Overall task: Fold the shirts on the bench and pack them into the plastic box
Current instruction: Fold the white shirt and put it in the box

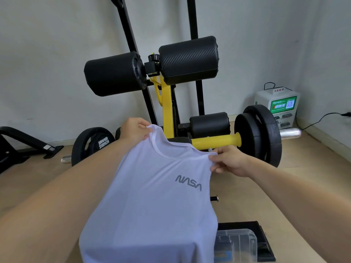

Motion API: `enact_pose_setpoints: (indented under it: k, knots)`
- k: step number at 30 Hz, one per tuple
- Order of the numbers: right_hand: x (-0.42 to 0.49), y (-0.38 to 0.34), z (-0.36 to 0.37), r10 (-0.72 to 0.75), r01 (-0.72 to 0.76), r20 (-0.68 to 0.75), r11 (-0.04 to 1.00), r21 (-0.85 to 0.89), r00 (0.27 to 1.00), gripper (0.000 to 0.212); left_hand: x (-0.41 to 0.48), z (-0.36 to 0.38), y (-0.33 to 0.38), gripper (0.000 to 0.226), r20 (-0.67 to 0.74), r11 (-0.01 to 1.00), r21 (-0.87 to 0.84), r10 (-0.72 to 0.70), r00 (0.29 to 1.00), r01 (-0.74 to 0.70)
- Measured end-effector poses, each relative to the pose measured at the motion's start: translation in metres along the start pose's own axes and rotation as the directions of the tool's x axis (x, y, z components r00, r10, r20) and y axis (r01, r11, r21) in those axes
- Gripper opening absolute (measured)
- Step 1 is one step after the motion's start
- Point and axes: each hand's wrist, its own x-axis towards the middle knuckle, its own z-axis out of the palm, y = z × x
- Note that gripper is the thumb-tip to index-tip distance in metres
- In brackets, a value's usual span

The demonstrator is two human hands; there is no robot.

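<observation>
Peeking out at the lower right of the frame, the clear plastic box [239, 243] sits partly behind the white shirt [152, 198] we hold up at centre. Our left hand [135, 131] pinches one shoulder, our right hand [230, 161] the other. Beyond stand black weight plates [263, 138] and padded rollers [188, 59].

Plain white walls [57, 54] over a pale wood-look floor [307, 168], evenly lit, with soft shadows. At centre, against the back wall, an exercise machine [152, 68] with yellow frame [168, 111], padded black rollers [188, 59] and black weight plates [260, 137]. In the right corner, a white charging cabinet [277, 107] with green label and trailing black cable [321, 118]; at far left, a low black metal frame [24, 136].
</observation>
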Motion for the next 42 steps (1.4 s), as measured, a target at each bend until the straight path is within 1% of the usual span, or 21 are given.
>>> enact_pose_setpoints:
  k: [2,4,5,7,9,11,13,14,17,18,21,24,26,30,34,36,38,39,40,42]
  knots:
    - [0.007,-0.01,-0.006,-0.036,0.044,-0.12,0.997,0.063,0.992,0.005,0.01,0.005,0.001,0.003,-0.069,0.995,-0.082,-0.058,0.996,0.052]
    - [0.02,-0.024,-0.013,-0.062,0.093,-0.269,0.99,0.106,0.961,0.007,0.022,0.009,0.003,0.005,-0.117,0.98,-0.175,-0.115,0.986,0.094]
    - [0.029,-0.031,-0.017,-0.064,0.106,-0.331,0.988,0.11,0.942,0.007,0.027,0.01,0.004,0.01,-0.138,0.973,-0.205,-0.136,0.981,0.106]
    - [0.046,-0.05,-0.023,-0.053,0.1,-0.409,0.99,0.095,0.911,0.007,0.039,0.01,0.005,0.019,-0.174,0.962,-0.247,-0.165,0.971,0.12]
    - [0.061,-0.072,-0.025,-0.049,0.122,-0.418,0.981,0.15,0.907,0.01,0.049,0.008,0.004,0.022,-0.195,0.946,-0.294,-0.196,0.961,0.134]
    - [0.074,-0.093,-0.021,-0.075,0.151,-0.372,0.972,0.179,0.925,0.012,0.058,0.003,-0.003,0.021,-0.213,0.929,-0.338,-0.232,0.949,0.151]
    - [0.088,-0.107,-0.013,-0.141,0.188,-0.339,0.976,0.111,0.93,0.017,0.068,-0.005,-0.012,0.02,-0.234,0.929,-0.336,-0.242,0.941,0.156]
    - [0.095,-0.111,-0.007,-0.17,0.203,-0.357,0.977,0.059,0.918,0.019,0.072,-0.009,-0.018,0.019,-0.242,0.933,-0.324,-0.241,0.94,0.156]
    - [0.109,-0.116,0.013,-0.236,0.235,-0.467,0.97,-0.061,0.852,0.02,0.076,-0.022,-0.034,0.013,-0.258,0.948,-0.272,-0.238,0.936,0.166]
    - [0.108,-0.116,0.019,-0.266,0.249,-0.466,0.964,-0.099,0.844,0.02,0.076,-0.025,-0.04,0.014,-0.256,0.949,-0.267,-0.237,0.937,0.167]
    - [0.105,-0.115,0.025,-0.345,0.278,-0.405,0.936,-0.217,0.847,0.013,0.069,-0.033,-0.053,0.015,-0.233,0.938,-0.297,-0.255,0.938,0.181]
    - [0.092,-0.114,0.027,-0.412,0.286,-0.34,0.886,-0.364,0.845,0.015,0.06,-0.046,-0.064,0.013,-0.216,0.919,-0.337,-0.285,0.934,0.203]
    - [0.083,-0.115,0.028,-0.426,0.289,-0.301,0.866,-0.408,0.853,0.011,0.051,-0.054,-0.066,0.012,-0.194,0.907,-0.364,-0.295,0.936,0.21]
    - [0.057,-0.114,0.028,-0.445,0.323,-0.211,0.84,-0.436,0.87,0.003,0.024,-0.07,-0.068,0.011,-0.154,0.89,-0.401,-0.298,0.942,0.217]
    - [0.023,-0.106,0.031,-0.482,0.351,-0.13,0.772,-0.53,0.866,0.004,-0.009,-0.086,-0.072,0.008,-0.119,0.909,-0.361,-0.267,0.956,0.209]
    - [0.007,-0.101,0.033,-0.504,0.385,-0.075,0.738,-0.554,0.86,0.005,-0.026,-0.092,-0.076,0.01,-0.113,0.923,-0.329,-0.249,0.962,0.2]
    - [-0.008,-0.096,0.036,-0.533,0.42,-0.007,0.675,-0.607,0.846,0.01,-0.044,-0.098,-0.081,0.002,-0.095,0.944,-0.274,-0.219,0.971,0.186]
    - [-0.015,-0.092,0.038,-0.543,0.431,0.02,0.643,-0.633,0.839,0.013,-0.053,-0.101,-0.083,0.004,-0.089,0.957,-0.233,-0.2,0.976,0.175]
    - [-0.022,-0.088,0.04,-0.551,0.438,0.036,0.621,-0.649,0.834,0.014,-0.061,-0.103,-0.087,0.007,-0.081,0.964,-0.208,-0.182,0.98,0.162]
    - [-0.033,-0.079,0.042,-0.556,0.443,0.042,0.611,-0.656,0.83,0.012,-0.079,-0.106,-0.09,0.006,-0.063,0.968,-0.211,-0.154,0.986,0.138]
